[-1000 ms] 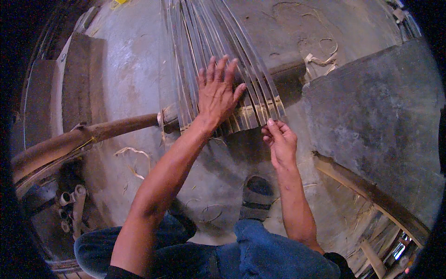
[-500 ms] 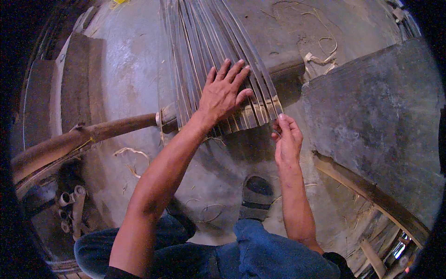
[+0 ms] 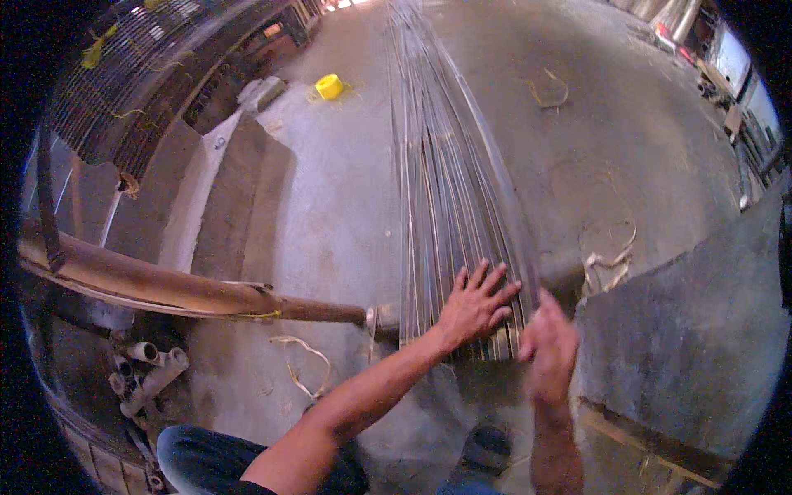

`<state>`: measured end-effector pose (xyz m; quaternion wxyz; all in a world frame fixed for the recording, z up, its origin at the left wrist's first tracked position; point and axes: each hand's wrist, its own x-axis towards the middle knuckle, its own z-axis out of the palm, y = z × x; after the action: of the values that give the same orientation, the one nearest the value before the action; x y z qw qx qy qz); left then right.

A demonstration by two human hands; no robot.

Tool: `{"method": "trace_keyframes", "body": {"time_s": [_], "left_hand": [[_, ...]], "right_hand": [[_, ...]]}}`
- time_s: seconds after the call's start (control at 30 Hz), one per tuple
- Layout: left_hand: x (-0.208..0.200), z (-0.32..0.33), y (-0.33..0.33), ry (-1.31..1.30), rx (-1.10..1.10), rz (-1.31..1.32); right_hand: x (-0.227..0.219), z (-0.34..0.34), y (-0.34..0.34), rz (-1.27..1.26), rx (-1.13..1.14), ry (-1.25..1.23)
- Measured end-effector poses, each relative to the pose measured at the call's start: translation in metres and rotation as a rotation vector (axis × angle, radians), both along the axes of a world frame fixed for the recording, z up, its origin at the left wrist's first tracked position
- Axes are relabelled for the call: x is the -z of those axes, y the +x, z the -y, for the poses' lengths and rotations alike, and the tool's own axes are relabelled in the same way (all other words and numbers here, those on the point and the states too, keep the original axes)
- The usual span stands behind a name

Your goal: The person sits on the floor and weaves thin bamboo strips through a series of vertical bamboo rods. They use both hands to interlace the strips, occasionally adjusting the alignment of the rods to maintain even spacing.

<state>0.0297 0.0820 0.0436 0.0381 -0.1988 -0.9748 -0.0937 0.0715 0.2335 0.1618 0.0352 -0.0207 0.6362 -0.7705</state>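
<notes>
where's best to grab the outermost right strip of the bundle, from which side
The outermost strip is probably best pinched at its near end, from the right: it is long and thin, its outer side free, while the left hand lies spread on neighbouring strips. The blurred right hand is at that end.

Taking the left hand (image 3: 477,312) as the dial's centre, the spread of strips (image 3: 441,198) obstructs the way toward twelve o'clock. Wide floor (image 3: 569,148) offers passage at one. Loose peelings (image 3: 609,271) lie between two and three, the grey slab (image 3: 685,346) blocks three, and the right hand (image 3: 551,342) crowds four. The pole (image 3: 173,279) bars nine; the block (image 3: 227,202) obstructs ten. Between block and strips, a floor lane allows passage.
</notes>
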Motion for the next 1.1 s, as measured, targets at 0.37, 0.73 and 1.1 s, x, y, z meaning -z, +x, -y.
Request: {"method": "trace_keyframes", "body": {"time_s": [0.37,0.73,1.1], "left_hand": [[0.005,0.034,-0.013,0.551,-0.208,-0.132],[-0.06,0.169,0.015,1.255,-0.73,0.549],[0.006,0.206,0.01,1.187,-0.892,0.401]], "right_hand": [[0.043,0.088,0.074,0.225,-0.233,-0.203],[0.051,0.149,0.087,0.414,-0.43,-0.328],[0.124,0.163,0.117,0.976,-0.469,-0.384]]}}
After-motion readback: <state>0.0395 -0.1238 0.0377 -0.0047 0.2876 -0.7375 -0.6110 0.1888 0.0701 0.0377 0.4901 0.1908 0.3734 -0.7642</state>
